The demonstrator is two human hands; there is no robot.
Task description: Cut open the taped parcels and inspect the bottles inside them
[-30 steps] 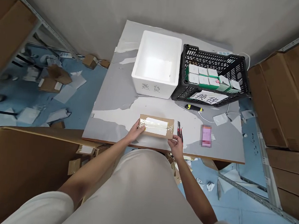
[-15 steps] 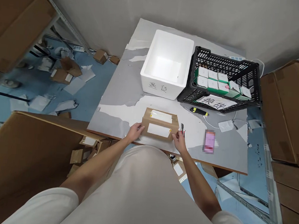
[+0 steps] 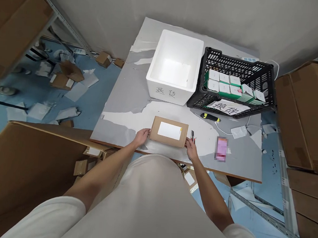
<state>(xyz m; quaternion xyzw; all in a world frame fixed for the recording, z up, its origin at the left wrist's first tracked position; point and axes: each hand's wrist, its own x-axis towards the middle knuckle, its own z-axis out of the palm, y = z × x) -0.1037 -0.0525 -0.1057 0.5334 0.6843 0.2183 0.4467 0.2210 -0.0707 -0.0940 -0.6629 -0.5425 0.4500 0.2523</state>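
Note:
A small cardboard box (image 3: 155, 128) with a white label on its upper face lies near the front edge of the table. My left hand (image 3: 142, 137) grips its left end, the fingers at the side. At the right end my right hand (image 3: 191, 148) holds it with bent fingers, partly hidden by the box. Just beyond my right hand a box cutter (image 3: 192, 135) rests on the table. A black and yellow utility knife (image 3: 210, 117) lies farther back on the right.
A white foam box (image 3: 168, 95) and a black plastic crate (image 3: 236, 62) with several green and white cartons stand at the back. A pixelated pink object (image 3: 222, 149) lies to the right on the table (image 3: 117, 90). A large open carton (image 3: 36, 154) stands at left.
The box has turned: two labelled faces showed before, and now one label faces up. Both hands have stayed at its ends. The view has shifted slightly.

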